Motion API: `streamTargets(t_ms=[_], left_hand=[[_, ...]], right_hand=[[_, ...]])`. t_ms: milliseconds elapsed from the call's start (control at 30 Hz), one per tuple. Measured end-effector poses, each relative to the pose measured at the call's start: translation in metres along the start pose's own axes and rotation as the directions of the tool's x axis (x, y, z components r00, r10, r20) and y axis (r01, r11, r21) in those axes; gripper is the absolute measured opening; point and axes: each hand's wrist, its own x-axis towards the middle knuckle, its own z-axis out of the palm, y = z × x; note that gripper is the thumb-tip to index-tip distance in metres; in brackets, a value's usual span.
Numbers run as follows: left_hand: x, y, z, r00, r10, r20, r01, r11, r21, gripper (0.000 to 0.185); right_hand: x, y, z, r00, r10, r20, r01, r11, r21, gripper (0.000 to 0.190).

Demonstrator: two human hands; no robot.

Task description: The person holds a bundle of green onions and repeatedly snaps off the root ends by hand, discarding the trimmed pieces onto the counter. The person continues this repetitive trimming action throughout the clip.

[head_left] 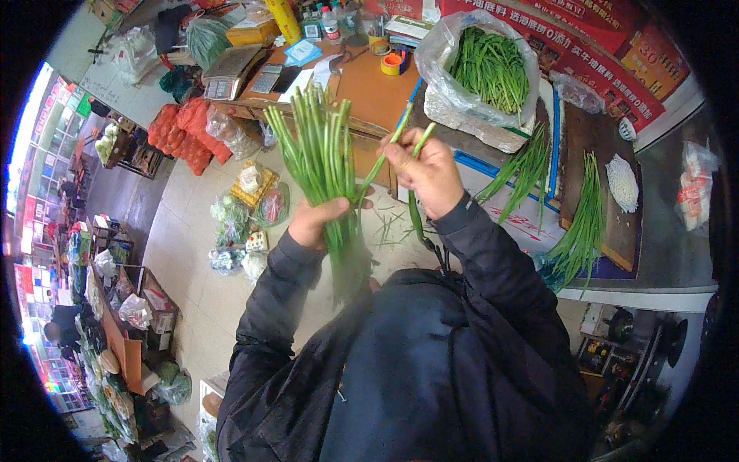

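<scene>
My left hand is wrapped around a thick bunch of long green vegetable stalks, pale cut ends up. The lower part of the bunch is blurred in front of my jacket. To its right, my right hand pinches a couple of loose stalks between thumb and fingers; one slants down toward the bunch, another hangs below the hand. Beyond the right hand, leafy greens fill a clear plastic bag set on a white foam block. Two thin piles of chive-like leaves lie farther right.
A wooden desk with a calculator, tape rolls and bottles stands ahead. Red mesh sacks and bagged vegetables are on the floor at left. Green scraps litter the tiles. A white foam net lies right.
</scene>
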Motion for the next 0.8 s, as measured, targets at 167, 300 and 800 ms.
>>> streamTargets(t_ms=[167,300,800], left_hand=[[0.0,0.002,-0.01,1.0,0.013,-0.005,-0.013,1.0,-0.003,0.066],[-0.002,0.0,-0.026,1.0,0.005,0.009,-0.004,0.999,-0.033,0.06],[-0.029,0.014,-0.089,0.992,0.048,-0.113,-0.039,0.996,0.078,0.038]], right_hand=[[0.005,-0.013,-0.018,1.0,-0.022,-0.005,0.023,0.999,0.038,0.015],[0.009,-0.019,-0.027,1.0,-0.02,-0.02,0.023,0.992,0.127,0.015],[0.033,-0.034,-0.075,0.935,-0.254,-0.249,0.241,0.967,-0.083,0.023]])
